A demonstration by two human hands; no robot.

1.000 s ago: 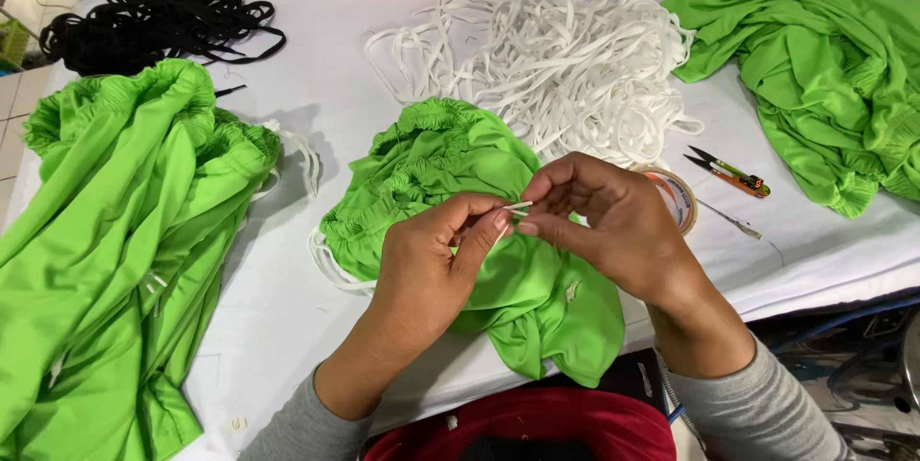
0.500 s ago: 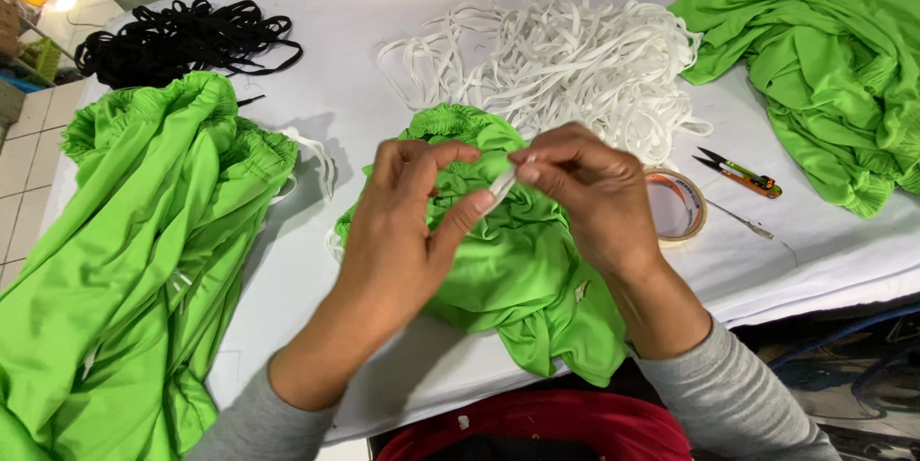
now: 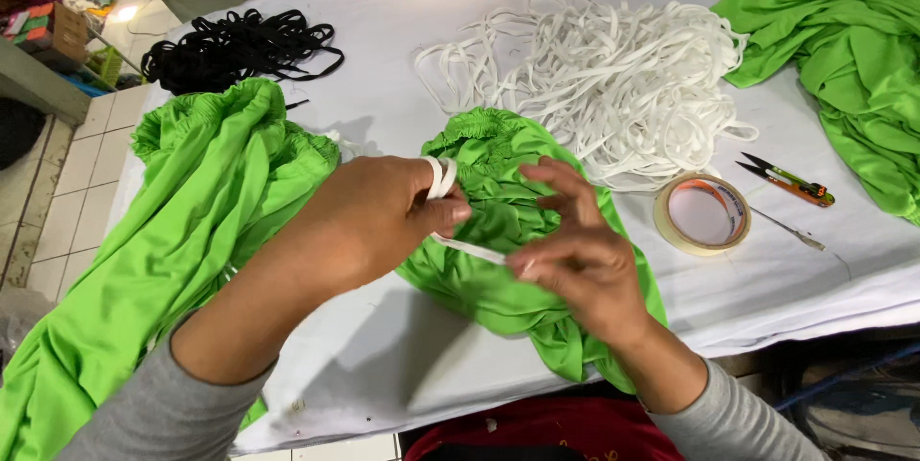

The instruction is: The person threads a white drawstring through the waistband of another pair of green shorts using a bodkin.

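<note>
White cloth covers the worktop (image 3: 402, 116), which fills most of the view; a strip of tiled floor (image 3: 67, 183) runs down past its left edge. Near the front edge, at the middle, lies a bunched green garment (image 3: 498, 298) with a gathered waistband. The left hand (image 3: 374, 217) hovers over its left side, fingers curled and pressed together around a flat white elastic strip (image 3: 470, 248) — one end loops up over the thumb, the rest runs down to the right. The right hand (image 3: 585, 269) rests on the garment just beside it, thumb and forefinger pinching the lower end of the strip, the other fingers spread and lifted. Whether the strip passes into the waistband is hard to tell from this angle.

Toward the far edge, right of centre, a loose heap of white elastic (image 3: 604, 78) sprawls. A tangle of black elastic (image 3: 240, 44) lies in the far left corner. A long pile of green fabric (image 3: 163, 231) runs down the left edge, and another green pile (image 3: 843, 49) sits at the far right corner. Right of the hands — well apart from them — a roll of tape (image 3: 701, 214) lies flat, with small thread snips (image 3: 788, 179) just beyond it.
</note>
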